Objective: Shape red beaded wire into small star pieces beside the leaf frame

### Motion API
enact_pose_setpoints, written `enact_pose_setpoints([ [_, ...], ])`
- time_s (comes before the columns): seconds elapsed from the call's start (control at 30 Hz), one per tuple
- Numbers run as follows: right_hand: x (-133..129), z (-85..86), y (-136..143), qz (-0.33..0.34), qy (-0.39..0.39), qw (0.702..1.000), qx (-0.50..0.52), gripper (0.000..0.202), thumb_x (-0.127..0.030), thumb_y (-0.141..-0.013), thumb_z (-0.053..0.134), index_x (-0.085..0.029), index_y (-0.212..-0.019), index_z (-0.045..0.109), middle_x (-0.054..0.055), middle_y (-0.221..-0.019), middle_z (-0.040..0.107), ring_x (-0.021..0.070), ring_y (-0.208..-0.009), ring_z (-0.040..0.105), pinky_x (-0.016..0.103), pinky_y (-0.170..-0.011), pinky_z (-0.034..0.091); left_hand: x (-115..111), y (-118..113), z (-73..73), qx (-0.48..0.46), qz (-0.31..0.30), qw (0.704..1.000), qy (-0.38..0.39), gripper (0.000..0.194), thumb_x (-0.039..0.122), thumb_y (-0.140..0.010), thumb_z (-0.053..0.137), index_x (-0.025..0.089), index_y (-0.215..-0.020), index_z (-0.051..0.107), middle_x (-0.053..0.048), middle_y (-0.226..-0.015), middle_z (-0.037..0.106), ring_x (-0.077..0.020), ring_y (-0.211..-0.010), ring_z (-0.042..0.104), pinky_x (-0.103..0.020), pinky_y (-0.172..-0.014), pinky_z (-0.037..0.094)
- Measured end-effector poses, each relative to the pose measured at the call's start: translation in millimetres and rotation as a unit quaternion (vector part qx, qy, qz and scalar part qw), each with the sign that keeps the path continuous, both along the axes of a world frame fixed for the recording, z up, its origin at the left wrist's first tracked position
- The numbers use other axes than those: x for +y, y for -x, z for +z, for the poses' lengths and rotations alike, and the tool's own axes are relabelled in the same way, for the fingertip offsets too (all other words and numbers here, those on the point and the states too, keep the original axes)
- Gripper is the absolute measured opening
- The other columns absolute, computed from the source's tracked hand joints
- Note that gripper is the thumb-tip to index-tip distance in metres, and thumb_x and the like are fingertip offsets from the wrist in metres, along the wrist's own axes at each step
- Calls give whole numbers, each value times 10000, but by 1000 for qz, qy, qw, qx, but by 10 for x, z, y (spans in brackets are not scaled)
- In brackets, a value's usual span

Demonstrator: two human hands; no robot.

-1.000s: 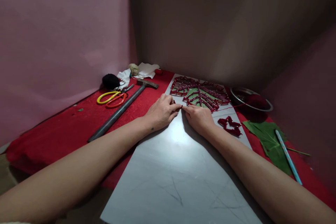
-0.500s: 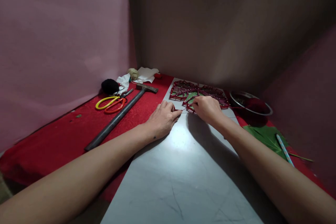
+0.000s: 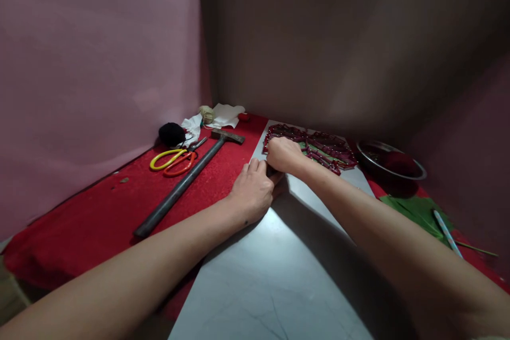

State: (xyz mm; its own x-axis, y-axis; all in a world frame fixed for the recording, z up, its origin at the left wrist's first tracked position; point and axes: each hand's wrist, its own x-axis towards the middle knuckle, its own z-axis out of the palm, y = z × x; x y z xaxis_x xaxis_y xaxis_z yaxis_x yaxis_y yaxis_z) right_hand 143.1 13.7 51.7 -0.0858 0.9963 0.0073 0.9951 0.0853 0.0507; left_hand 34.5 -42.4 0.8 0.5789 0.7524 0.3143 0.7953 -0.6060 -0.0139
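Note:
A pale board point(image 3: 274, 255) runs away from me, and a leaf-like pattern of dark red thread wound round nails point(image 3: 330, 146) covers its far end, with green showing beneath. My left hand point(image 3: 254, 188) rests on the board's left edge beside the pattern, fingers bent; what lies under its fingertips is hidden. My right hand point(image 3: 285, 155) is closed just above the left fingers, near the left part of the threadwork. Its fingertips and anything between them are out of sight.
On the red cloth point(image 3: 91, 212) at left lie a hammer point(image 3: 183, 186), scissors point(image 3: 171, 162), black yarn point(image 3: 171, 134), cream yarn point(image 3: 206, 114) and white cloth point(image 3: 226, 115). At right are a metal bowl point(image 3: 390, 160), a green leaf point(image 3: 418, 215) and a pen point(image 3: 447, 232).
My right hand has moved left, from the middle of the threadwork to right by my left hand. The whole view has shifted slightly.

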Motion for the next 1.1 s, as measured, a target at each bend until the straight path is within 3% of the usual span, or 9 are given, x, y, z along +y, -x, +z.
enact_pose_setpoints([
  [0.27, -119, -93, -46, 28, -77, 997, 7, 243, -215, -765, 477, -195, -850, 704, 108, -858, 697, 217, -816, 627, 278, -658, 435, 13, -10, 1, -10, -9, 1000, 21, 342, 351, -894, 373, 193, -1078, 614, -138, -985, 477, -282, -939, 385, -402, -771, 356],
  [0.5, -77, -60, -102, 102, -30, 990, 90, 227, -151, -677, 497, -201, -737, 710, 40, -747, 690, 147, -711, 592, 221, -573, 364, -26, -28, -6, -34, 16, 999, 36, 314, 298, -888, 378, 188, -1095, 586, -123, -963, 464, -270, -923, 383, -388, -746, 361],
  [0.67, -224, -87, -278, 151, -10, 979, 135, 177, -179, -690, 515, -166, -639, 684, 9, -589, 624, 109, -587, 517, 212, -524, 324, -58, -25, -4, -24, 21, 999, 20, 256, 290, -855, 438, 154, -931, 641, -120, -949, 459, -268, -938, 371, -394, -772, 366],
  [0.83, -363, -92, -428, 107, -27, 976, 188, 171, -175, -699, 522, -163, -636, 681, -7, -556, 594, 106, -573, 506, 213, -521, 325, -53, -8, -14, -43, 3, 999, -5, 261, 347, -850, 459, 187, -966, 630, -122, -996, 460, -280, -970, 373, -408, -794, 367],
  [0.97, -256, -92, -421, 32, -45, 984, 168, 132, -207, -672, 574, -184, -665, 703, 3, -583, 619, 124, -598, 539, 217, -514, 337, -44, 1, 3, -37, -10, 999, -8, 263, 328, -845, 462, 192, -1012, 614, -129, -1068, 457, -294, -1003, 377, -424, -803, 363],
  [1.1, -92, -73, -344, 18, -7, 994, 108, 139, -238, -660, 598, -204, -707, 725, 28, -663, 673, 146, -659, 588, 214, -526, 367, -24, 1, 3, -32, -29, 999, 0, 259, 288, -846, 446, 185, -1010, 619, -128, -1082, 471, -297, -1014, 379, -429, -805, 357],
])
